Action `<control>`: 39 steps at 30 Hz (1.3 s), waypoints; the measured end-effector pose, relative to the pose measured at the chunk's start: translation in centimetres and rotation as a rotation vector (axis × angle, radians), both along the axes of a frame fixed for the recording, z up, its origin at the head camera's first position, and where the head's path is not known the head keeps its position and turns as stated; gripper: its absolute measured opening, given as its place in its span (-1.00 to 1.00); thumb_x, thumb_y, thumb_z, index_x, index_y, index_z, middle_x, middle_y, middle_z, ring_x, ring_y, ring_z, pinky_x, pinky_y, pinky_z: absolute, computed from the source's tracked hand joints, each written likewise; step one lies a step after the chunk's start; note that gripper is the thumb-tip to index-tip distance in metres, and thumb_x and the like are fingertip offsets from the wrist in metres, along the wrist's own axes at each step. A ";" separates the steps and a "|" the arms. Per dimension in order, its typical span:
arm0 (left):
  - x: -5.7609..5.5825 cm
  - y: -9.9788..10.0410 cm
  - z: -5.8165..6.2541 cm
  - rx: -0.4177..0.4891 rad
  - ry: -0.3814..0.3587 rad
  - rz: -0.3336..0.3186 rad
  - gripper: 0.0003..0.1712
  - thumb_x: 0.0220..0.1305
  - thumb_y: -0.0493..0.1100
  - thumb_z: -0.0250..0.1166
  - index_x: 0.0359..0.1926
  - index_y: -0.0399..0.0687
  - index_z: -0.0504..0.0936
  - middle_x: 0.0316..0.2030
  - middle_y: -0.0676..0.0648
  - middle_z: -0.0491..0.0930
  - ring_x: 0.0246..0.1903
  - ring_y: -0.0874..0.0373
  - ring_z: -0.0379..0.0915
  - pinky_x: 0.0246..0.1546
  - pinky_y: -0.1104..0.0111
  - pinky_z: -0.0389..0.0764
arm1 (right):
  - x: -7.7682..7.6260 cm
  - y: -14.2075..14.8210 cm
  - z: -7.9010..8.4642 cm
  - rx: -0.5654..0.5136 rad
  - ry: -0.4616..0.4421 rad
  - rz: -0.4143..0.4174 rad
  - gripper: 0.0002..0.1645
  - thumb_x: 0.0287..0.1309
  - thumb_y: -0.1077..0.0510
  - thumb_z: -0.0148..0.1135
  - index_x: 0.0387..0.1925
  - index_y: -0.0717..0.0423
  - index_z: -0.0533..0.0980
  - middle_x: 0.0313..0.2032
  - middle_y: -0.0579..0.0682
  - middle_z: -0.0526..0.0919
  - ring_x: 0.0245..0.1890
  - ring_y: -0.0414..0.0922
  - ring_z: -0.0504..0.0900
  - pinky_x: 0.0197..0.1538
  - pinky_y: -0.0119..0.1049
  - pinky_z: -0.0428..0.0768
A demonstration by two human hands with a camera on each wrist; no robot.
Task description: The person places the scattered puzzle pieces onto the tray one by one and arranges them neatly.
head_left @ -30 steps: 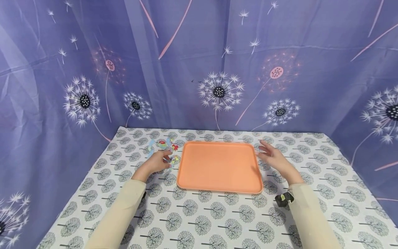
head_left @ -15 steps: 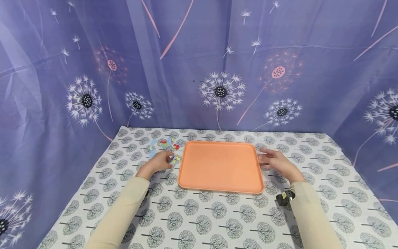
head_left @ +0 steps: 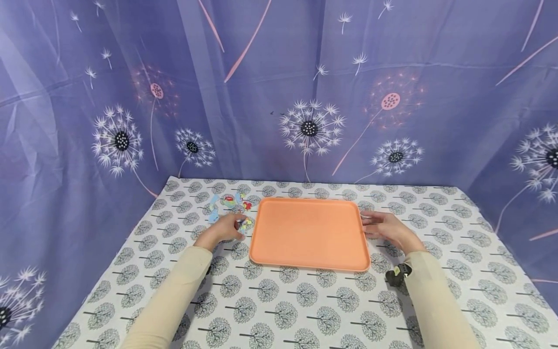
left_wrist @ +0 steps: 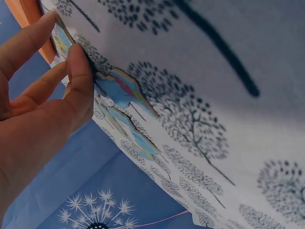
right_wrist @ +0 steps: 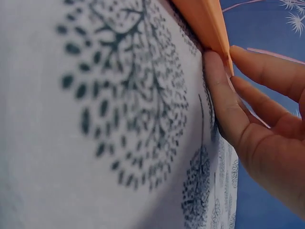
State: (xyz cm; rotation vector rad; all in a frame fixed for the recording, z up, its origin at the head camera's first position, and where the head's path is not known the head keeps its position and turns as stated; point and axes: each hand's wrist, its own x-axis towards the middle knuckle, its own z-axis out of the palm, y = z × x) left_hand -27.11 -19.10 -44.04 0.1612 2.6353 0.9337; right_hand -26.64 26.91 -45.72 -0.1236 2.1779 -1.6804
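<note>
An orange tray lies on the cloth-covered table, its flat inside bare. My right hand is at the tray's right rim; in the right wrist view the thumb and fingertips stand on either side of the tray's edge. Left of the tray, my left hand reaches over a small colourful puzzle piece. The left wrist view has the thumb and index fingertip spread around this flat piece, right at its edges.
Beyond the left hand lie several more puzzle pieces, including a light blue one, a red one and a red-green one. A tree-print cloth covers the table. Purple dandelion curtains hang behind and to the left.
My right hand has come down and in to the tray's right rim. My left hand has moved slightly right, its fingertips now around the puzzle piece. The tray has stayed in place.
</note>
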 end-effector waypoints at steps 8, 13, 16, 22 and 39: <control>-0.1 0.1 -0.2 0.006 0.016 0.004 -0.18 -0.01 -0.38 0.45 0.32 -0.18 0.38 -0.43 -0.06 0.35 -0.44 0.11 0.25 -0.52 0.40 0.39 | -0.2 0.3 -0.2 -0.009 -0.020 -0.018 -0.15 0.21 0.37 0.21 0.42 0.39 0.02 0.23 0.46 0.29 -0.07 -0.08 0.64 0.09 -0.20 0.63; 0.2 0.3 -0.1 0.013 0.039 0.029 -0.22 0.00 -0.38 0.44 0.30 -0.17 0.41 -0.40 -0.09 0.37 -0.42 0.09 0.26 -0.48 0.37 0.41 | -0.2 0.4 -0.3 -0.006 -0.033 -0.014 -0.15 0.22 0.35 0.21 0.44 0.34 0.01 0.25 0.44 0.28 -0.06 -0.09 0.64 0.10 -0.20 0.63; 0.2 0.5 -0.1 0.020 0.052 0.047 -0.25 0.02 -0.39 0.43 0.28 -0.17 0.42 -0.38 -0.11 0.37 -0.42 0.09 0.25 -0.48 0.36 0.38 | -0.2 0.4 -0.3 -0.013 -0.043 -0.008 -0.15 0.24 0.33 0.19 0.44 0.32 0.00 0.27 0.44 0.26 -0.05 -0.10 0.63 0.11 -0.21 0.62; -0.1 0.7 -0.6 0.029 0.101 0.080 -0.39 0.04 -0.42 0.40 0.16 -0.23 0.49 -0.38 -0.10 0.42 -0.42 0.09 0.31 -0.50 0.38 0.45 | -0.1 0.2 -0.1 -0.021 -0.049 -0.006 -0.17 0.25 0.36 0.16 0.44 0.35 -0.01 0.28 0.46 0.23 -0.07 -0.14 0.63 0.12 -0.22 0.61; -0.3 0.1 -1.0 0.312 0.002 0.241 -0.62 0.17 -0.41 0.29 0.05 -0.25 0.58 -0.45 -0.03 0.48 -0.48 0.17 0.41 -0.49 0.38 0.62 | -0.1 0.4 -0.5 -0.044 -0.059 -0.021 -0.17 0.25 0.37 0.16 0.44 0.35 0.00 0.26 0.44 0.24 -0.11 -0.17 0.64 0.10 -0.22 0.63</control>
